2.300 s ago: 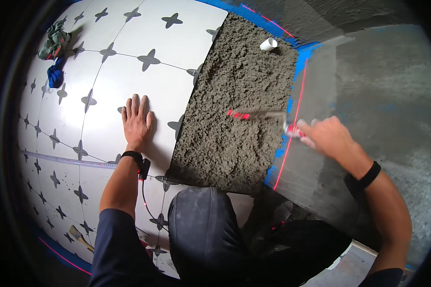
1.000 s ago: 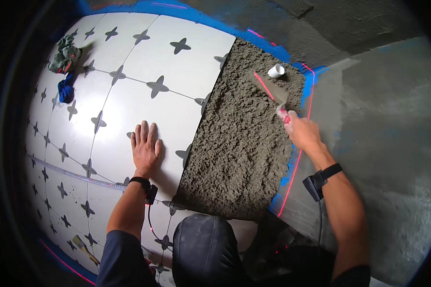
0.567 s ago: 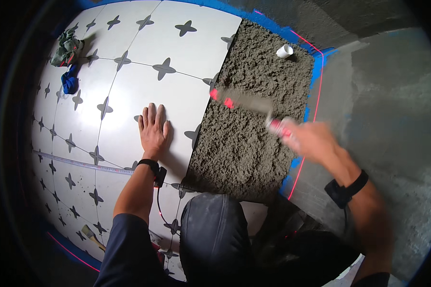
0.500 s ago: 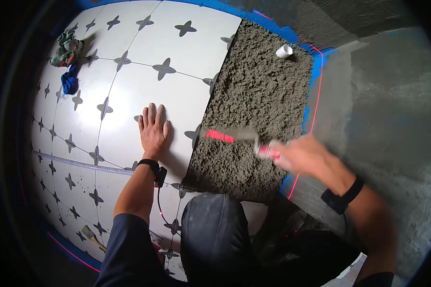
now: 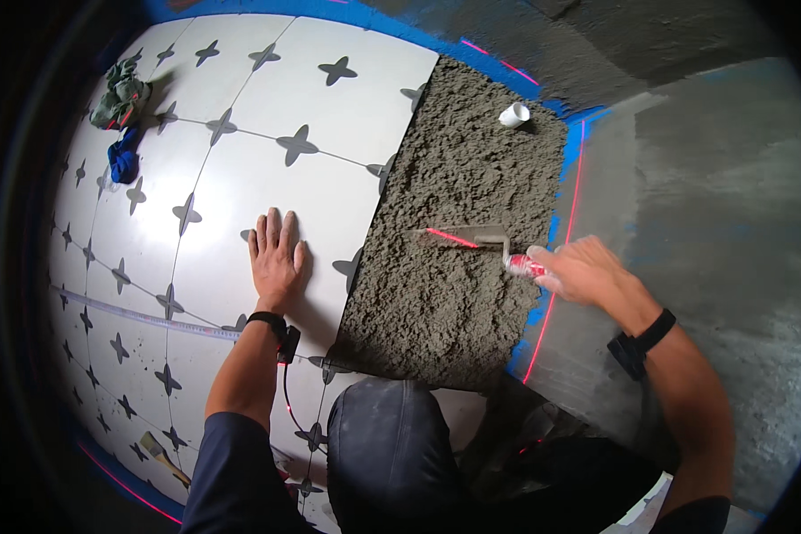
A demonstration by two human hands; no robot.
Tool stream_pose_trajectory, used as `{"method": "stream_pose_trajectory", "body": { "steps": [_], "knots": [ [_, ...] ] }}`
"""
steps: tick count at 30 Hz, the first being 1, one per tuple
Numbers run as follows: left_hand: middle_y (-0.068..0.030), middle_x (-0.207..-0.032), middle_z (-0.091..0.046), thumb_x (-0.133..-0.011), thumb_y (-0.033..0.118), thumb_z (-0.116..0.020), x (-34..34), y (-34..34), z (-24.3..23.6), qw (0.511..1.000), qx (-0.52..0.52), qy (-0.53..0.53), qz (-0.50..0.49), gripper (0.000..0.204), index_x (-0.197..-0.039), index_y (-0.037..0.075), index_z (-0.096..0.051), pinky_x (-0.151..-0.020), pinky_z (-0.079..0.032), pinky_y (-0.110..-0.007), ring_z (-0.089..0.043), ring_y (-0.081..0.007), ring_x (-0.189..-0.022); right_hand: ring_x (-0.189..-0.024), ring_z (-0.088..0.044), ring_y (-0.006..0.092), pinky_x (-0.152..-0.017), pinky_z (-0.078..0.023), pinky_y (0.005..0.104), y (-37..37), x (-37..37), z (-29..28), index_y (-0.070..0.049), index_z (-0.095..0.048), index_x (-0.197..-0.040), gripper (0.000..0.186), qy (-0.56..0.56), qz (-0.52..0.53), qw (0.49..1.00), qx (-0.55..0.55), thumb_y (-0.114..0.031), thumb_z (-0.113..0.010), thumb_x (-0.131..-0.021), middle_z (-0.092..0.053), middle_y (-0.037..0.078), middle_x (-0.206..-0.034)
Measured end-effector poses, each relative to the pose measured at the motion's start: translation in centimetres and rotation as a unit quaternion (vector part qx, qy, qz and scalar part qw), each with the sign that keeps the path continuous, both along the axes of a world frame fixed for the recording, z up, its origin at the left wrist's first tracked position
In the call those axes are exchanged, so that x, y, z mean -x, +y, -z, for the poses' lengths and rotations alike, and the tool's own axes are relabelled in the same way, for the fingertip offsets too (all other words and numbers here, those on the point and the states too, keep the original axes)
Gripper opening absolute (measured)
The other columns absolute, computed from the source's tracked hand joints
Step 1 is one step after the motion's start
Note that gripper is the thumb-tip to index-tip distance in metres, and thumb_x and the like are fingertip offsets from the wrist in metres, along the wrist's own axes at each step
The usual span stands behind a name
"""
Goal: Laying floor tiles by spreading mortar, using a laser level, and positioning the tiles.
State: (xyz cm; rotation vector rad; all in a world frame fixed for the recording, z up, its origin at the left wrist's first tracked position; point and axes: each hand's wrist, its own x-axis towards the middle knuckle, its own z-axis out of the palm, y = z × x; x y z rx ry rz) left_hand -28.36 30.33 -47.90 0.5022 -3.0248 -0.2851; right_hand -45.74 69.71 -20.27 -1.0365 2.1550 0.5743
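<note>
My right hand [image 5: 580, 270] is closed round the red and white handle of a trowel [image 5: 463, 235]. Its flat grey blade lies at the surface of a bed of rough grey mortar [image 5: 454, 151], with a red laser line running across the metal. On the white floor tiles [image 5: 329, 116], patterned with dark four-petal shapes, my left hand [image 5: 277, 264] rests flat with its fingers stretched out, just left of the mortar's edge. A short white pipe end [image 5: 513, 115] sticks up from the far right of the mortar.
Grey cement walls [image 5: 721, 178] stand to the right and behind, with blue coating [image 5: 472, 60] along their foot. A tape measure blade [image 5: 151, 317] stretches across the left tiles. A greenish bundle [image 5: 121, 98], a blue cloth [image 5: 124, 157] and a brush [image 5: 162, 454] lie there too.
The trowel and my right hand have moved a little right over the mortar, away from the tile edge. My left hand stays flat on the tile. The view has shifted slightly.
</note>
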Motion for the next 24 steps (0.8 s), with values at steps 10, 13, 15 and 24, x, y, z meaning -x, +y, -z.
{"method": "stream_pose_trajectory", "body": {
  "steps": [10,13,15,24],
  "knots": [
    [-0.0095,-0.159,-0.028,-0.096,0.033,-0.047,0.0,0.1,0.7,0.999,0.042,0.019,0.007,0.059,-0.152,0.021,-0.035,-0.121,-0.015,-0.047,-0.023,-0.0317,-0.147,-0.085,-0.065,0.0418,-0.073,-0.049,0.0515,3.9,4.1,0.4,-0.003,-0.057,-0.107,0.031,0.148,0.103,0.983,-0.037,-0.031,-0.057,-0.094,-0.068,0.021,-0.085],
    [-0.0095,-0.159,-0.028,-0.096,0.033,-0.047,0.1,0.1,0.6,0.999,0.043,0.009,0.002,0.058,-0.152,0.021,-0.035,-0.121,-0.015,-0.047,-0.023,-0.0314,-0.147,-0.087,-0.065,0.0417,-0.076,-0.05,0.0515,3.6,2.9,-0.5,-0.003,-0.058,-0.107,0.03,0.141,0.117,0.981,-0.071,-0.03,-0.057,-0.093,-0.068,0.021,-0.086],
    [-0.0094,-0.159,-0.028,-0.096,0.033,-0.046,0.2,0.1,0.5,0.999,0.039,0.008,0.005,0.058,-0.152,0.021,-0.035,-0.121,-0.015,-0.047,-0.023,-0.0307,-0.147,-0.089,-0.065,0.0418,-0.078,-0.05,0.0517,3.3,1.9,-1.2,-0.003,-0.059,-0.106,0.03,0.174,0.14,0.971,-0.089,-0.029,-0.056,-0.093,-0.068,0.022,-0.086],
    [-0.0085,-0.16,-0.026,-0.098,0.033,-0.044,0.0,0.1,0.4,0.999,0.044,-0.008,0.003,0.057,-0.153,0.022,-0.033,-0.121,-0.014,-0.046,-0.021,-0.0302,-0.148,-0.085,-0.066,0.0414,-0.076,-0.052,0.0496,3.0,3.1,-1.5,0.0,-0.054,-0.113,0.027,0.158,0.195,0.962,-0.107,-0.014,-0.046,-0.091,-0.068,0.023,-0.095]
  ]
}}
